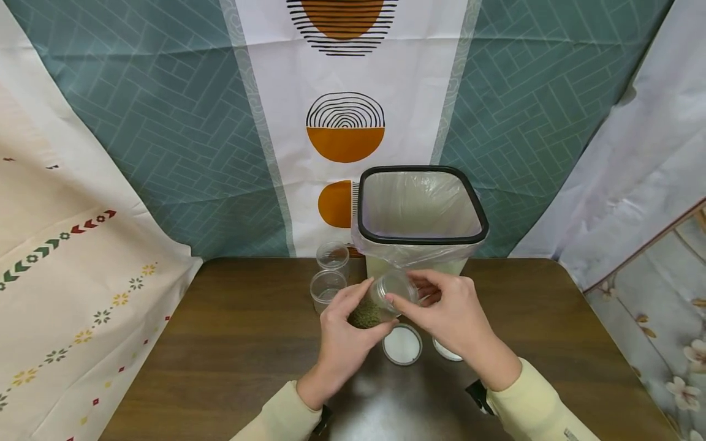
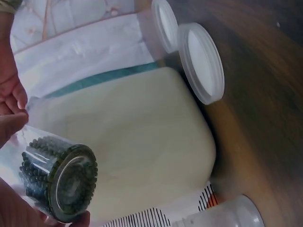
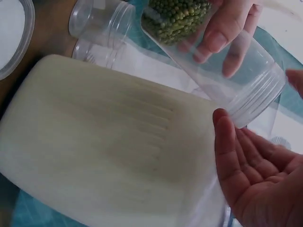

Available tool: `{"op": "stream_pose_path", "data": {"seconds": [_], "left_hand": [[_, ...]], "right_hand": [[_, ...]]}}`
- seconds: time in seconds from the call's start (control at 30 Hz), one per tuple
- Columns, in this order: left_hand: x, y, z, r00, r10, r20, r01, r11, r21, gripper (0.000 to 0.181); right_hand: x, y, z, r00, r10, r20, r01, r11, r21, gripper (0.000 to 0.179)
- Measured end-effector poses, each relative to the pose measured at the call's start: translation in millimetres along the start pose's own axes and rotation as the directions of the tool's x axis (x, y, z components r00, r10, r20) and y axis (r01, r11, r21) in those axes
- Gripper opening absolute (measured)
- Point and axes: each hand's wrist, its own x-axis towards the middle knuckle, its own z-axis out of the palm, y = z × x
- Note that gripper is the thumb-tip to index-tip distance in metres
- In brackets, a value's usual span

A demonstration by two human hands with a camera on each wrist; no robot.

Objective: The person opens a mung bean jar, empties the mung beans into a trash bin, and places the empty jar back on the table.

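A clear plastic jar (image 1: pixel 398 285) lies tilted between my hands, its open mouth toward the right. Small green beans (image 3: pixel 177 21) are gathered at its bottom end. My left hand (image 1: pixel 343 337) grips the jar's body near the beans, thumb in front and fingers behind. At the threaded mouth, my right hand (image 1: pixel 456 313) holds the rim between thumb and fingers. Below the jar on the table sits a round lid with a white inside (image 1: pixel 402 345); a second lid (image 1: pixel 448 351) is partly covered by the right hand.
Two clear jars without lids, a nearer one (image 1: pixel 328 286) and a farther one (image 1: pixel 333 253), stand left of the hands. Just behind the hands is a pale bin with a black rim (image 1: pixel 425 239) and a plastic liner. A patterned cloth (image 1: pixel 231 153) hangs behind the wooden table (image 1: pixel 237 343).
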Motion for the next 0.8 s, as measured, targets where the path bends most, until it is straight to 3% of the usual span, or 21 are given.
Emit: {"op": "stream_pose_path", "data": {"seconds": [0.23,0.4,0.6,0.8], "left_hand": [[-3.6,4.0,3.7,0.998,0.051,0.033,-0.054,0.993,0.108,0.07],[-3.1,3.7,-0.8,0.991,0.082,0.108,-0.096,0.986,0.139,0.07],[-3.9,3.2,-4.0,0.985,0.083,0.15,-0.108,0.98,0.165,0.07],[-8.4,5.6,1.3,0.981,0.142,0.133,-0.183,0.906,0.381,0.079]], "right_hand": [[0.9,-5.8,3.1,0.992,0.116,0.055,-0.105,0.979,-0.177,0.065],[-0.3,-5.2,3.9,0.983,0.17,0.075,-0.151,0.967,-0.205,0.07],[-0.5,-3.3,4.8,0.988,0.149,0.034,-0.14,0.972,-0.189,0.066],[-0.2,-1.8,8.7,0.982,0.178,-0.058,-0.185,0.972,-0.148,0.063]]}}
